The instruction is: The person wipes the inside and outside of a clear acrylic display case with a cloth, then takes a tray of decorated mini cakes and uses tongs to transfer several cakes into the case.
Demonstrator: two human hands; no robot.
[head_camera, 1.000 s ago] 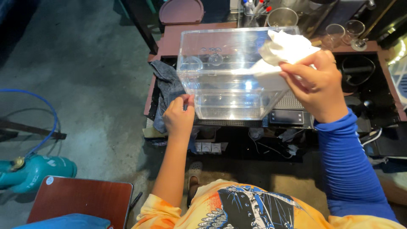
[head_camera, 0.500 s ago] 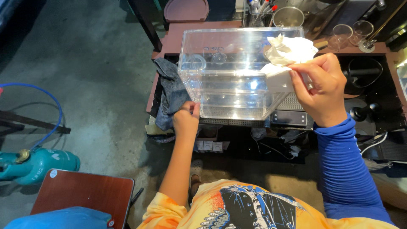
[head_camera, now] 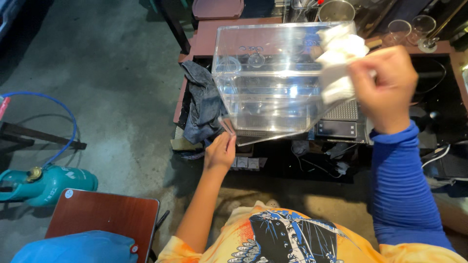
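Note:
A large clear plastic box [head_camera: 273,92] is tilted up in front of me over a dark counter. My left hand [head_camera: 220,151] grips its lower left corner from below. My right hand [head_camera: 387,87], in a blue sleeve, is shut on a crumpled white cloth [head_camera: 339,58] and presses it against the box's upper right side. The box looks empty inside.
A dark grey rag [head_camera: 202,104] hangs over the counter's left edge. Glasses [head_camera: 414,27] and a metal pot [head_camera: 336,9] stand at the back right. A black scale [head_camera: 341,127] sits under the box. A teal gas cylinder [head_camera: 44,182] with blue hose and a brown stool [head_camera: 102,216] are on the floor left.
My right hand with the cloth has slid down the box's right side. The box has tipped slightly, and my left hand has shifted along its lower corner.

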